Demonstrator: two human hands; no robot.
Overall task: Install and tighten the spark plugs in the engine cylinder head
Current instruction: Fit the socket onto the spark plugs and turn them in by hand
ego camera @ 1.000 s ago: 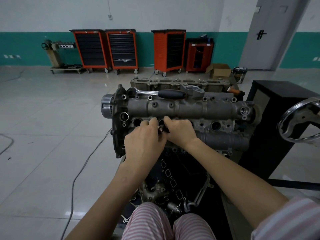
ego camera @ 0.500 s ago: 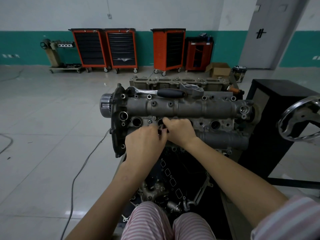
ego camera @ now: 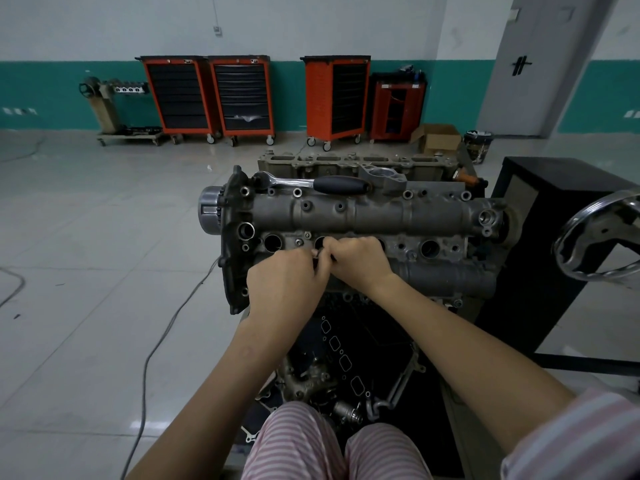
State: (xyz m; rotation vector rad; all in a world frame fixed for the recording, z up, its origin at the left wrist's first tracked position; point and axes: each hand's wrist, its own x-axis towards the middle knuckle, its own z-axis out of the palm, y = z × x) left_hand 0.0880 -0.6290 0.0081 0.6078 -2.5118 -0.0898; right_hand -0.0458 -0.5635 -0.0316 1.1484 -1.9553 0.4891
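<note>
The cylinder head (ego camera: 363, 220) sits across the top of the engine on its stand, with a row of spark plug wells along its near face. The leftmost well (ego camera: 272, 243) shows as a dark round hole, and so does the one toward the right (ego camera: 429, 248); no plug can be seen in either, though their depth is too dark to be sure. A second well (ego camera: 320, 242) is half covered by the fingers, and a third is hidden behind the right hand.

Both hands meet just in front of that second well. The left hand (ego camera: 285, 282) and the right hand (ego camera: 358, 261) have their fingers curled together round a small dark part with a glint of metal (ego camera: 317, 255); it may be a spark plug or a socket piece, too hidden to name. Each hand seems to pinch it.

The ratchet wrench (ego camera: 311, 183) lies untouched on the top edge of the head, black handle to the right, well apart from the hands.

Judging from this, the job is near its start: a plug is perhaps being readied for a well, at least two wells look unfilled, and all the tightening with the ratchet is left to do
</note>
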